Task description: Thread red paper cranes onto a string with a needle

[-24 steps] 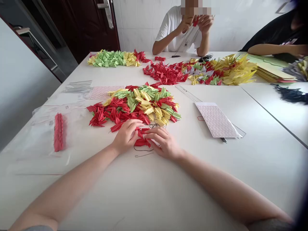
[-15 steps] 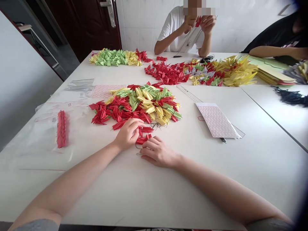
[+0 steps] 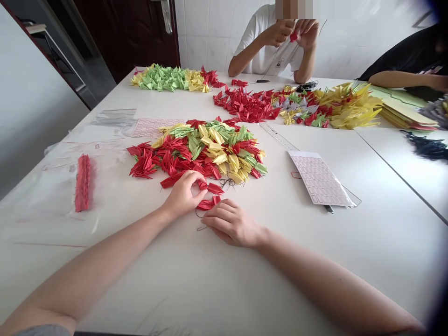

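My left hand [image 3: 184, 195] pinches a red folded paper crane [image 3: 214, 188] between thumb and fingertips, just in front of the pile. Another red folded paper piece [image 3: 209, 203] lies on the table between my two hands. My right hand [image 3: 234, 223] rests low on the tabletop with its fingers curled together; what they hold, if anything, is hidden. A thin dark cord [image 3: 199, 214] curves beside its fingertips, and a small bent wire loop [image 3: 200, 228] lies just below them. A heap of red, yellow and green folded paper cranes [image 3: 196, 149] spreads beyond my hands.
Clear plastic bags [image 3: 45, 186] lie left, with a red paper strand [image 3: 83, 183] on them. To the right are a label sheet [image 3: 320, 179] and a ruler [image 3: 276, 135]. More crane piles [image 3: 245, 105] lie farther back. Two people sit across the table, one handling red paper.
My left hand has opened its grip a little around the red crane, showing more of it. My right hand has barely moved. The view has shifted slightly.
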Motion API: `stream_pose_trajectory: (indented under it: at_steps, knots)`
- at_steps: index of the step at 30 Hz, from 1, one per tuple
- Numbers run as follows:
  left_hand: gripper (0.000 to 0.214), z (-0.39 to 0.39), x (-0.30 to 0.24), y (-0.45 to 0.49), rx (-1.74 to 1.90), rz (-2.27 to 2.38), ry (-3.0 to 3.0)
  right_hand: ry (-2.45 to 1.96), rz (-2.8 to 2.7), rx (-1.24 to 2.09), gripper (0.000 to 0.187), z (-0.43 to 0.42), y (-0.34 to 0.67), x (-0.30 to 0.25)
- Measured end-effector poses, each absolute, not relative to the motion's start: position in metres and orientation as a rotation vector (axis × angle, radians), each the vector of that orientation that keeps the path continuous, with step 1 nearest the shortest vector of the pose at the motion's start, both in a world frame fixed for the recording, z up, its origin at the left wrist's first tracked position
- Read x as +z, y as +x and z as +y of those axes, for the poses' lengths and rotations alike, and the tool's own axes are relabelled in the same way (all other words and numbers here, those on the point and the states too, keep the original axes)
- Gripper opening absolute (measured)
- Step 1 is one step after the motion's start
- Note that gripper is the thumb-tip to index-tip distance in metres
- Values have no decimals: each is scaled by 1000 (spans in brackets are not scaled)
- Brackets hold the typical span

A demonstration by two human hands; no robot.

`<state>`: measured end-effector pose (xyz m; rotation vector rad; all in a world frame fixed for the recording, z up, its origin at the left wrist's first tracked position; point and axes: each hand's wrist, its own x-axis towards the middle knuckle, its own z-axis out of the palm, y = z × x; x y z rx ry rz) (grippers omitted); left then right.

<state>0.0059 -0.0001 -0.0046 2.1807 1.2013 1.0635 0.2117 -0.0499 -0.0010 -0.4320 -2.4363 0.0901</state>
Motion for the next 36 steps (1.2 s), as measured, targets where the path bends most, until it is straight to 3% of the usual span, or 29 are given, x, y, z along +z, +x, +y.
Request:
stream_pose_trajectory:
  at_steps: [8,17,24,32,36]
  knots:
    - [13,5,-6,5,1166,1245,1835,-673,-2146,328,23,-49,213,3]
    - [19,0,-5,11,1239,993,1608,-963,-1876,424,14,-40,215,-1]
    - [33,0,-10,12,1229,881,1639,-1119,-1827,578,30,-24,204,-2]
    - [44,-3,-6,13,1232,879,1458,-1091,-1750,812,12,-19,195,-5]
    - [34,-5,-2,14,1200,894,1437,-1080,-1719,1018,10,-21,203,-4]
